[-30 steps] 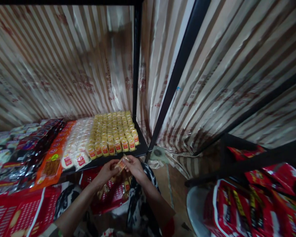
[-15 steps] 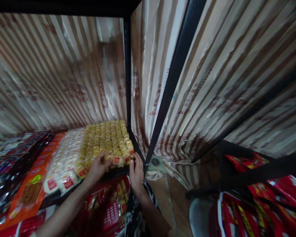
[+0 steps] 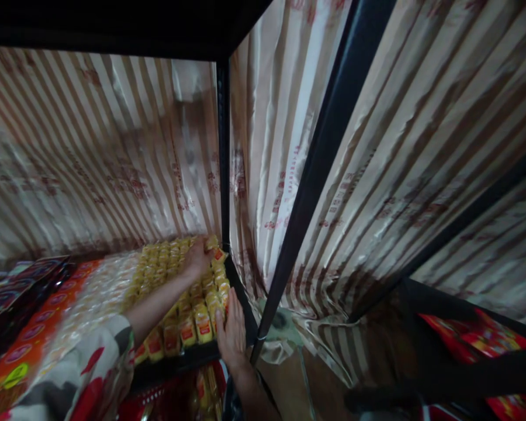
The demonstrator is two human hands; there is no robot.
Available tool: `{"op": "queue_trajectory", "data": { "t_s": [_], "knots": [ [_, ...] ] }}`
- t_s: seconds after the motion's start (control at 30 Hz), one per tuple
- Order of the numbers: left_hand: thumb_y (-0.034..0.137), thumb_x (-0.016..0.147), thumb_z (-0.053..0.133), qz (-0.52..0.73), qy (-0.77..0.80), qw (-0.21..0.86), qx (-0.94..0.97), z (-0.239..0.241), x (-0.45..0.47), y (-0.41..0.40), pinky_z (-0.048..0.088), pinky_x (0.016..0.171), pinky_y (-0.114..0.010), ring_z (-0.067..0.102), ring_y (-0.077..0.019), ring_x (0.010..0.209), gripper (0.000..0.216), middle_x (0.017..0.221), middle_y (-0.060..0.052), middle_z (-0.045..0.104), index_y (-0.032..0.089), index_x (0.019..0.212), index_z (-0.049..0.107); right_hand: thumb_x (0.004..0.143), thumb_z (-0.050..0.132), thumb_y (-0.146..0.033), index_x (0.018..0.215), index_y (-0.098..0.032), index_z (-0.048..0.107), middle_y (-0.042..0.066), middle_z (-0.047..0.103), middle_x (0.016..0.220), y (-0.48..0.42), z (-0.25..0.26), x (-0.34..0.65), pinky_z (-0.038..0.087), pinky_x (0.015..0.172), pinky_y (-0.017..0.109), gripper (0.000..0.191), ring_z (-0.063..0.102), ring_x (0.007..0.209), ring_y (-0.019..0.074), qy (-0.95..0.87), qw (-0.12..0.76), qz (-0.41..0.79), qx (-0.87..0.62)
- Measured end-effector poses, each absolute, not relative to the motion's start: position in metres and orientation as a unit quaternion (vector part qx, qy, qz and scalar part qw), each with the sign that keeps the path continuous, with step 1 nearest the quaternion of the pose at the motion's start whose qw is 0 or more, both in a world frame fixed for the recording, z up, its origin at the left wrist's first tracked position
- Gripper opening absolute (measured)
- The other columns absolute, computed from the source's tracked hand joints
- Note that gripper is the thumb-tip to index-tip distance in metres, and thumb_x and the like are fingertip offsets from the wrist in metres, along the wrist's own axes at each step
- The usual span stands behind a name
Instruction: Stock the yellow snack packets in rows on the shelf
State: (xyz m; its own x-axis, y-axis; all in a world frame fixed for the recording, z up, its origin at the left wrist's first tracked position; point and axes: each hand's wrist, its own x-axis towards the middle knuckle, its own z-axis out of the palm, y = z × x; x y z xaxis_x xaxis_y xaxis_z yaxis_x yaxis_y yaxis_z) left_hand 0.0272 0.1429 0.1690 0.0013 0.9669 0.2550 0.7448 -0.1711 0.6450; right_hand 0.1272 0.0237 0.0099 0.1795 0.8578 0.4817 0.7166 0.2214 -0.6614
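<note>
My left hand reaches to the back right corner of the shelf and is closed on a small yellow snack packet above the rows of yellow packets. My right hand lies flat with fingers stretched out on the front right edge of the black shelf, touching the nearest yellow packets. My left sleeve is patterned white, grey and red.
White packets and orange packets lie left of the yellow rows, dark packets further left. A black upright post and a slanted black bar frame the corner. Striped curtain behind. Red bags at lower right.
My left hand has moved from the shelf's front edge to the back right corner with a yellow packet. My right hand has stayed at the front edge. The view has tilted upward.
</note>
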Motion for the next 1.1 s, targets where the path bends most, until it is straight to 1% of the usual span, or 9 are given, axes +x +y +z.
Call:
{"op": "queue_trajectory", "data": {
  "t_s": [0.07,0.17,0.23,0.33,0.43,0.53,0.7,0.87,1.1],
  "knots": [
    [0.019,0.078,0.053,0.313,0.603,0.131,0.722,0.170,0.040,0.165,0.044,0.080,-0.028,0.060,-0.0154,0.084,0.035,0.092,-0.005,0.064,0.017,0.113,0.051,0.091,0.032,-0.036,0.142,-0.012,0.021,0.015,0.038,0.139,0.024,0.008,0.126,0.036,0.100,0.044,0.057,0.037,0.127,0.0253,-0.634,0.447,0.068,-0.628],
    [0.017,0.080,0.049,0.270,0.578,0.083,0.766,0.167,0.055,0.195,0.043,0.084,-0.027,0.058,-0.0154,0.094,0.035,0.103,-0.005,0.062,0.020,0.115,0.051,0.091,0.034,-0.036,0.142,-0.014,0.019,0.014,0.039,0.138,0.025,0.004,0.126,0.039,0.098,0.045,0.058,0.040,0.125,0.0267,-0.631,0.443,0.045,-0.635],
    [0.016,0.081,0.049,0.249,0.570,0.069,0.780,0.162,0.060,0.212,0.042,0.087,-0.027,0.057,-0.0161,0.099,0.038,0.109,-0.005,0.061,0.022,0.119,0.050,0.091,0.035,-0.035,0.142,-0.014,0.020,0.014,0.040,0.138,0.026,0.002,0.126,0.040,0.096,0.044,0.058,0.042,0.123,0.0269,-0.633,0.441,0.029,-0.636],
    [0.016,0.080,0.050,0.228,0.563,0.069,0.791,0.152,0.064,0.229,0.042,0.089,-0.028,0.057,-0.0175,0.099,0.040,0.111,-0.007,0.060,0.021,0.120,0.052,0.091,0.036,-0.034,0.143,-0.015,0.018,0.013,0.041,0.138,0.026,-0.001,0.126,0.043,0.094,0.042,0.058,0.044,0.122,0.0263,-0.637,0.446,0.008,-0.629],
    [0.016,0.080,0.049,0.199,0.559,0.065,0.803,0.141,0.065,0.237,0.043,0.086,-0.029,0.057,-0.0198,0.100,0.037,0.108,-0.008,0.062,0.019,0.116,0.056,0.091,0.036,-0.034,0.144,-0.016,0.015,0.012,0.041,0.138,0.028,-0.007,0.124,0.043,0.094,0.042,0.059,0.043,0.123,0.0267,-0.625,0.469,-0.013,-0.624],
    [0.017,0.079,0.050,0.173,0.551,0.056,0.814,0.132,0.066,0.242,0.042,0.087,-0.031,0.055,-0.0217,0.102,0.031,0.100,-0.008,0.065,0.019,0.108,0.061,0.092,0.033,-0.034,0.143,-0.018,0.018,0.010,0.043,0.137,0.031,-0.012,0.121,0.043,0.093,0.042,0.056,0.042,0.124,0.0263,-0.605,0.495,-0.022,-0.623],
    [0.014,0.075,0.053,0.163,0.556,0.035,0.814,0.120,0.069,0.250,0.038,0.090,-0.039,0.053,-0.0266,0.102,0.022,0.091,-0.011,0.067,0.018,0.091,0.067,0.092,0.029,-0.035,0.142,-0.017,0.022,0.011,0.047,0.133,0.035,-0.013,0.119,0.043,0.093,0.042,0.053,0.045,0.121,0.0266,-0.601,0.503,-0.032,-0.621],
    [0.005,0.072,0.050,0.176,0.565,0.021,0.806,0.110,0.077,0.259,0.033,0.094,-0.042,0.051,-0.0264,0.103,0.022,0.085,-0.010,0.066,0.016,0.074,0.068,0.092,0.029,-0.036,0.143,-0.019,0.021,0.011,0.047,0.133,0.035,-0.012,0.120,0.045,0.092,0.044,0.054,0.045,0.121,0.0282,-0.604,0.509,-0.027,-0.613],
    [0.002,0.068,0.053,0.203,0.576,0.023,0.791,0.110,0.078,0.260,0.038,0.091,-0.043,0.054,-0.0266,0.097,0.022,0.079,-0.009,0.065,0.020,0.065,0.066,0.091,0.033,-0.033,0.143,-0.017,0.022,0.014,0.040,0.138,0.032,-0.012,0.122,0.041,0.096,0.053,0.056,0.039,0.125,0.0337,-0.620,0.492,0.000,-0.611]
  ]
}}
